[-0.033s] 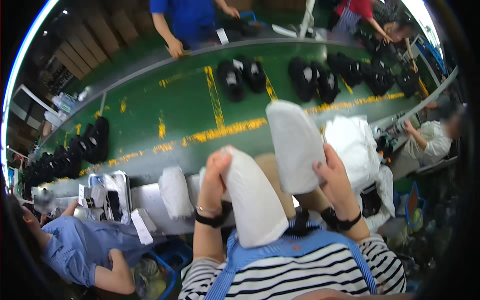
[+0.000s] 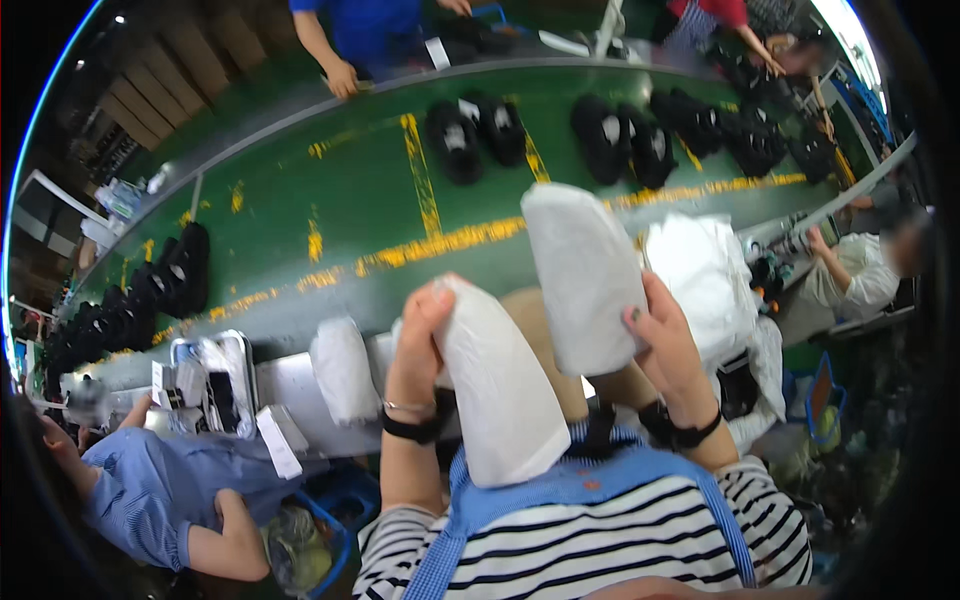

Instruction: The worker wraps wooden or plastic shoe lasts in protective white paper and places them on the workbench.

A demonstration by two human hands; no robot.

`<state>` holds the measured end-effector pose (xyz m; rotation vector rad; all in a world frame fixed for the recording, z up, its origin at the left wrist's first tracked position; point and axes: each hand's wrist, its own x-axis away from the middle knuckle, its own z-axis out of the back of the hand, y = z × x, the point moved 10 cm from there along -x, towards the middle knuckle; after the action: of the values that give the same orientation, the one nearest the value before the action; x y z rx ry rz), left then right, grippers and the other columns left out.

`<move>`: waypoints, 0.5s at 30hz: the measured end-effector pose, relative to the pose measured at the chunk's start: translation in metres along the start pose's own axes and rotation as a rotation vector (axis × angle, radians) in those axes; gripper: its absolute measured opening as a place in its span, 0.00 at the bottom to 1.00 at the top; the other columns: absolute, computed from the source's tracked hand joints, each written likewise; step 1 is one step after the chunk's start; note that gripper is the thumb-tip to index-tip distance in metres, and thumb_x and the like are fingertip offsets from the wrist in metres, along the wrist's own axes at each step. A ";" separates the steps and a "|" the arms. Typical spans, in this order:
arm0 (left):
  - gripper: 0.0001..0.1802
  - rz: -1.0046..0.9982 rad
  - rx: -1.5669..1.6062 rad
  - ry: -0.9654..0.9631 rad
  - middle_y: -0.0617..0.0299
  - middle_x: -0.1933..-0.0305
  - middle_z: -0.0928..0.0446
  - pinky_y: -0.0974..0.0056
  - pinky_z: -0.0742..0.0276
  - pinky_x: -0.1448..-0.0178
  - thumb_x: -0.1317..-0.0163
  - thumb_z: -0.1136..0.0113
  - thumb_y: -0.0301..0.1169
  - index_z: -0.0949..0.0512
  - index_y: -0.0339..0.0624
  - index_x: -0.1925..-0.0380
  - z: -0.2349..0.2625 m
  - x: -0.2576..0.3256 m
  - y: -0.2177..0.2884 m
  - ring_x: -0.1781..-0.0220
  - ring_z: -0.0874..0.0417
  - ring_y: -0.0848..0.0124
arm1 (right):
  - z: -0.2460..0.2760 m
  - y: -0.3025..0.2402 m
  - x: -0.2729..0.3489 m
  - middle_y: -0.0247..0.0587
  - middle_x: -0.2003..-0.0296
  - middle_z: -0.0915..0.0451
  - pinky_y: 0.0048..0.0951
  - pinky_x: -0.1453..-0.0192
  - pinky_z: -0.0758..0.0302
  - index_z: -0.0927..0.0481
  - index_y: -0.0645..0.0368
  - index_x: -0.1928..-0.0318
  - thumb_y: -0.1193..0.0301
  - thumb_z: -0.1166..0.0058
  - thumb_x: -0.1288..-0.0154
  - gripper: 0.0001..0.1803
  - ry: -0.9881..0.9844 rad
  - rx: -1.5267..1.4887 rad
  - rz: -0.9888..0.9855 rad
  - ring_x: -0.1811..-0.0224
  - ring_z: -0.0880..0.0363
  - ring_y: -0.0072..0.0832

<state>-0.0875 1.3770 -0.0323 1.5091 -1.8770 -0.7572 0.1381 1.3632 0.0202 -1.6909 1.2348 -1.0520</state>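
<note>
My left hand point(image 2: 418, 335) grips the upper end of a white paper-wrapped bundle point(image 2: 500, 410), which slants down toward my chest. In my right hand point(image 2: 672, 352) is a second white wrapped bundle point(image 2: 580, 280), held upright and higher, its top over the edge of the green conveyor belt point(image 2: 350, 190). The two bundles are close together but apart. Both my wrists wear black bands. A tan shape shows between my hands, mostly hidden.
Pairs of black shoes point(image 2: 478, 135) lie along the belt, more at its left end point(image 2: 170, 280). A third white bundle point(image 2: 343, 370) and a metal tray point(image 2: 212, 382) sit on the bench. White paper point(image 2: 705, 275) is stacked to the right. People work at left point(image 2: 150, 490), right point(image 2: 850, 272) and across point(image 2: 360, 35).
</note>
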 end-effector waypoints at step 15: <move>0.29 0.040 -0.165 0.150 0.56 0.51 0.26 0.72 0.29 0.48 0.35 0.50 0.38 0.39 0.33 0.38 -0.042 0.022 -0.025 0.52 0.24 0.74 | 0.004 0.029 0.015 0.40 0.47 0.30 0.26 0.38 0.37 0.37 0.63 0.41 0.68 0.43 0.39 0.28 -0.308 0.007 -0.227 0.43 0.33 0.24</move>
<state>-0.0436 1.3481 -0.0211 1.3825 -1.6870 -0.7403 0.1350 1.3425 -0.0047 -1.9356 0.8574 -0.8801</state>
